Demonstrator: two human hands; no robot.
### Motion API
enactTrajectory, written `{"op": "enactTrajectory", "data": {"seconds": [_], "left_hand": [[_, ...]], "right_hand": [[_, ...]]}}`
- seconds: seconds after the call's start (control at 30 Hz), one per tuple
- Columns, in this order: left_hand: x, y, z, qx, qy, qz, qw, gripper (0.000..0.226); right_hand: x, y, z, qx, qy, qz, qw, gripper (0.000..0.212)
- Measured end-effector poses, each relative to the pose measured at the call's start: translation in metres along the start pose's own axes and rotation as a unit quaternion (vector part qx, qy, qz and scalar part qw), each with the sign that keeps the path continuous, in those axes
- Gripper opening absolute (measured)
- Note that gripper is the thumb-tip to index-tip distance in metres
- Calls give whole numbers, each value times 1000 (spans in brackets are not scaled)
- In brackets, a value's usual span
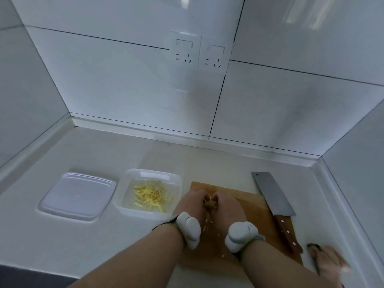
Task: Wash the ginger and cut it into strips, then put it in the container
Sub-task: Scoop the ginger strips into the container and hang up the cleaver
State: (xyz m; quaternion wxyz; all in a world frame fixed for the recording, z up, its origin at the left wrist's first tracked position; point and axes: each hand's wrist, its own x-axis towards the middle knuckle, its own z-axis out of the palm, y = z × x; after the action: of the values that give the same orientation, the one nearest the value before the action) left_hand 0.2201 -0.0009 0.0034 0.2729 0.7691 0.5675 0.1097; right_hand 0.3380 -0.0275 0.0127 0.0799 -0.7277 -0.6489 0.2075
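Now a small clump of ginger strips is pressed between the two hands over the cutting board. The left hand is cupped against the clump from one side, the right hand from the other, fingers curled in so the strips are gathered and held between them. A white device is worn on each wrist, just behind the hands. A few loose bits of ginger are scattered on the board between the wrists.

Just beside the left hand, the clear plastic container is set on the counter, and a heap of yellow ginger strips is already lying inside it. Further left, apart from the container, its lid is laid flat on the counter.

To the right of the hands, a cleaver is rested along the edge of the board, blade pointing away, wooden handle toward the person. At the lower right corner a bare foot in a sandal is seen. Two wall sockets are mounted on the tiled wall behind.
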Motion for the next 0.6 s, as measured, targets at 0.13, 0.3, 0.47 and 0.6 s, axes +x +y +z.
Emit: {"op": "enactTrajectory", "data": {"seconds": [0.13, 0.3, 0.47, 0.6], "left_hand": [[-8, -35, -38, -9, 54, -26, 998, 22], [-22, -90, -82, 2, 76, -78, 994, 29], [-32, -140, -101, 20, 39, -114, 992, 41], [-32, -149, -109, 21, 116, -106, 987, 29]], "right_hand": [[13, -52, 3, -4, 12, -41, 999, 4], [26, -118, 18, 12, 0, -86, 996, 16], [36, -147, 28, -10, -50, -88, 995, 32], [42, -160, 30, 30, -42, -62, 997, 20]]}}
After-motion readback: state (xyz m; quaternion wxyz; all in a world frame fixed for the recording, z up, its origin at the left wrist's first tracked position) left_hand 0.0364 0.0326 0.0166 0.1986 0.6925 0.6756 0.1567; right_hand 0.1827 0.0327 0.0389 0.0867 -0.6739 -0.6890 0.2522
